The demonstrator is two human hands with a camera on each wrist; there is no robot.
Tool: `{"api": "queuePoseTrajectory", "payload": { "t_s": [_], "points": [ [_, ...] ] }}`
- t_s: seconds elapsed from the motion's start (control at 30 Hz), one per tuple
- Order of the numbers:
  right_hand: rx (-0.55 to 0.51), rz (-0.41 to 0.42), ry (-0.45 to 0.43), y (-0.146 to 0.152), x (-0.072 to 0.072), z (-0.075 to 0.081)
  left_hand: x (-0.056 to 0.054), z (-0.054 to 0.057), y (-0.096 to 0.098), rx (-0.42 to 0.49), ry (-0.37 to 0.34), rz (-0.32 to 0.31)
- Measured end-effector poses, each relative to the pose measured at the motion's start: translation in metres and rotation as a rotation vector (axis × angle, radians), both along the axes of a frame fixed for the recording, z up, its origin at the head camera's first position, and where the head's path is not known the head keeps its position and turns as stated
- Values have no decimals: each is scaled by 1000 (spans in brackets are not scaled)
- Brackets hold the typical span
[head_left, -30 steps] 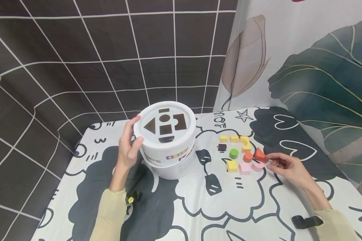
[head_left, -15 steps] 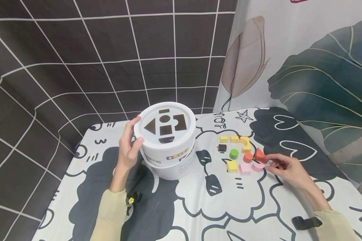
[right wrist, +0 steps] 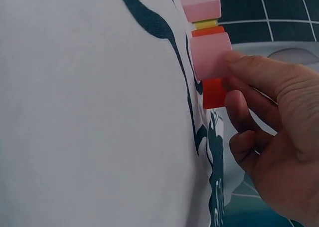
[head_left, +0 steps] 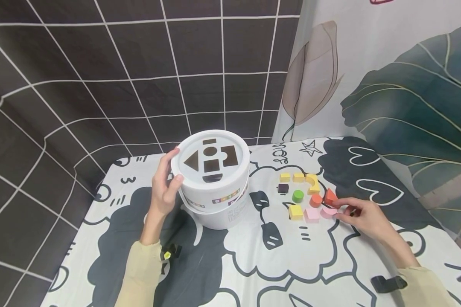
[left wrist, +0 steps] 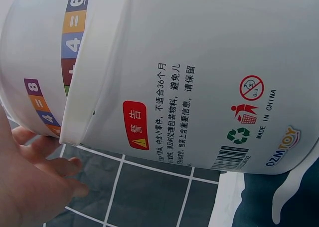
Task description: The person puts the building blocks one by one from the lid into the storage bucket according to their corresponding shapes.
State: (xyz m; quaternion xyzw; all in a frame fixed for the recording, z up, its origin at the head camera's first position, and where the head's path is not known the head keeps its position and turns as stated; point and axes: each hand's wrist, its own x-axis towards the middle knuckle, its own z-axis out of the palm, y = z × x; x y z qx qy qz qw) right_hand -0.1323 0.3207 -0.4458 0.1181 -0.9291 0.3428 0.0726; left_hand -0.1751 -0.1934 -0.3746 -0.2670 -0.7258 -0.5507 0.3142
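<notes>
Pink block, half-round, on the desk between the bucket and the right edge, beside the red block. It should be light, stiff and rather smooth; pinch it by the sides. The right hand, half-curled, has its thumb against it; I cannot tell if it grips. The left hand holds the bucket's rim.
</notes>
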Motion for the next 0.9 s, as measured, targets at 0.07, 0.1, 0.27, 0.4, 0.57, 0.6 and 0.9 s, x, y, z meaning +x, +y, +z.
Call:
{"api": "queuePoseTrajectory", "payload": {
  "t_s": [0.07, 0.1, 0.27, 0.4, 0.57, 0.6, 0.9],
  "points": [
    [19, -1, -5, 0, 0, 0, 0, 0, 0, -2, -4, 3],
    [30, -3, -5, -1, 0, 0, 1, 0, 0, -3, -7, 5],
    [73, 2, -3, -3, -1, -1, 2, 0, 0, -6, -11, 7],
    [85, 13, -6, -5, -2, 0, 1, 0, 0, -3, -9, 4],
    [85, 24, -16, -6, -2, 0, 1, -1, 0, -7, -5, 11],
    [84, 26, -17, -6, -2, 0, 1, -1, 0, -6, -4, 11],
    [47, 7, -46, -5, -3, 1, 2, 2, 1, -3, -7, 6]
  ]
}}
